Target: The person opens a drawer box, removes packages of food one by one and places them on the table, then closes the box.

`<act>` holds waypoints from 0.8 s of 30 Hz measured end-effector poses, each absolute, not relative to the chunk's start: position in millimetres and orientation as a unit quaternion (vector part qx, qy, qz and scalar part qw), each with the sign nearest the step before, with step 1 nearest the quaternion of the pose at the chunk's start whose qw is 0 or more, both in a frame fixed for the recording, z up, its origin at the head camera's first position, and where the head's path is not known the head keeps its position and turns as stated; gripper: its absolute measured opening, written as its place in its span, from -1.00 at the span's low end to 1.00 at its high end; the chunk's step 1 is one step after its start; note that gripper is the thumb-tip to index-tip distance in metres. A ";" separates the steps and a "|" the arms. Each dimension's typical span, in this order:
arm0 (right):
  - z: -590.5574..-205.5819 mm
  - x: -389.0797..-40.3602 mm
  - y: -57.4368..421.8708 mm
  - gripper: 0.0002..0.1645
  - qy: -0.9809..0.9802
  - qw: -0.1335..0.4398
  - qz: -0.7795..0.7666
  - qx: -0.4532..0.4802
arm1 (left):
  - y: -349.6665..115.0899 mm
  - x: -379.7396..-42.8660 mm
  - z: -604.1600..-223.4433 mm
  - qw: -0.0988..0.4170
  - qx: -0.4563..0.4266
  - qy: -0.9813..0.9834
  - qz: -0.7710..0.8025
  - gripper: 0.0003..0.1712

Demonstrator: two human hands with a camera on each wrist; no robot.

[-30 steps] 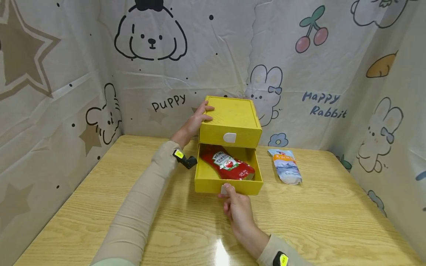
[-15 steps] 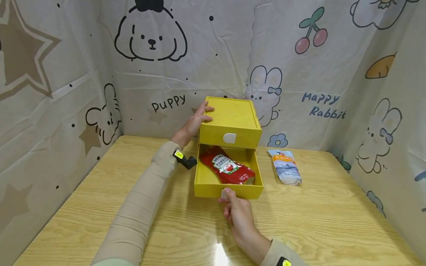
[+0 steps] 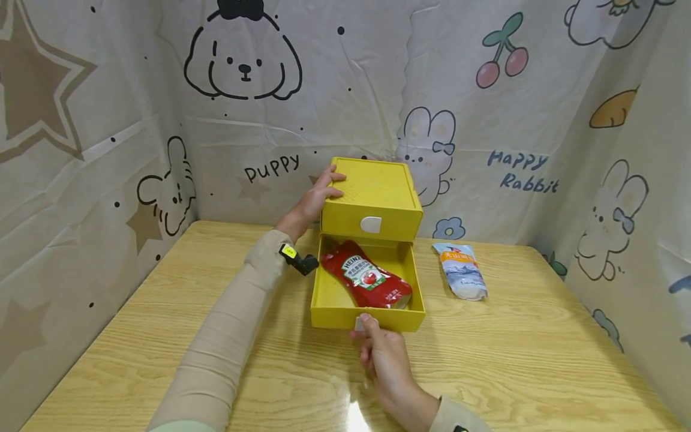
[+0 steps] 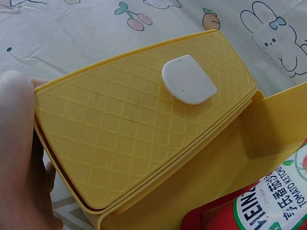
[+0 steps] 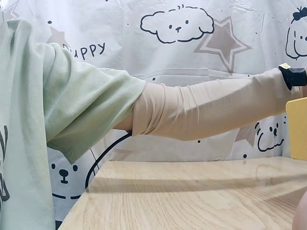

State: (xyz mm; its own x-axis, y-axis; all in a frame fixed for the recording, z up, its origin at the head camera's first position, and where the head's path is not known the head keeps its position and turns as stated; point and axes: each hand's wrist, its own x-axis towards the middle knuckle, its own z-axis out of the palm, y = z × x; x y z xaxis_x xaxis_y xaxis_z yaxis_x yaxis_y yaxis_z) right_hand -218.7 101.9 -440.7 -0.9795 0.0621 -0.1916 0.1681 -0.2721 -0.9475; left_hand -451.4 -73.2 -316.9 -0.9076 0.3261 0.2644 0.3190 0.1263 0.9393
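A yellow two-tier drawer box [image 3: 372,186] stands near the back of the table. My left hand [image 3: 313,201] rests over its upper left edge, with fingertips on the top. The upper drawer, with a white tab [image 4: 189,79], is closed. Below it the lower drawer [image 3: 329,318] is pulled out toward me. My right hand [image 3: 391,360] pinches the white tab [image 3: 358,324] on its front between thumb and fingers. A red Heinz tomato ketchup pouch [image 3: 367,279] lies slantwise inside that drawer. In the right wrist view, only a sliver of skin [image 5: 301,215] shows at the lower right.
To the right of the box lies a blue, white and orange bag [image 3: 462,271] on the wooden table [image 3: 518,354]. A printed curtain [image 3: 351,72] closes off the back and sides. The left sleeve [image 5: 206,110] spans the right wrist view.
My right hand has drawn the lower drawer further toward me, and the ketchup pouch has come forward with it, showing more of itself. The left hand has stayed on the box.
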 end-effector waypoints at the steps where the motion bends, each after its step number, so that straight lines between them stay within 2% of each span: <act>1: -440.8 -218.6 101.8 -0.54 0.603 0.035 -0.791 0.096 | -73.5 -451.7 -317.1 0.002 0.215 0.751 0.625 -0.40; 24: -442.7 -211.6 101.9 -0.49 0.612 0.051 -0.785 0.085 | -74.0 -451.7 -316.4 0.004 0.210 0.754 0.622 -0.39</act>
State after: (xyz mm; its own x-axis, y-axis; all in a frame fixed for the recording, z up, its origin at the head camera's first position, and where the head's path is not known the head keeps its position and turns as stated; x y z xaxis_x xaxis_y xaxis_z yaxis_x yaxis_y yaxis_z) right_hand -211.6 101.9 -442.7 -0.9802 0.0246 -0.1963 0.1844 -0.2467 -0.9514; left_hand -451.7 -74.0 -316.4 -0.9122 0.3210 0.2548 0.3112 0.1379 0.9403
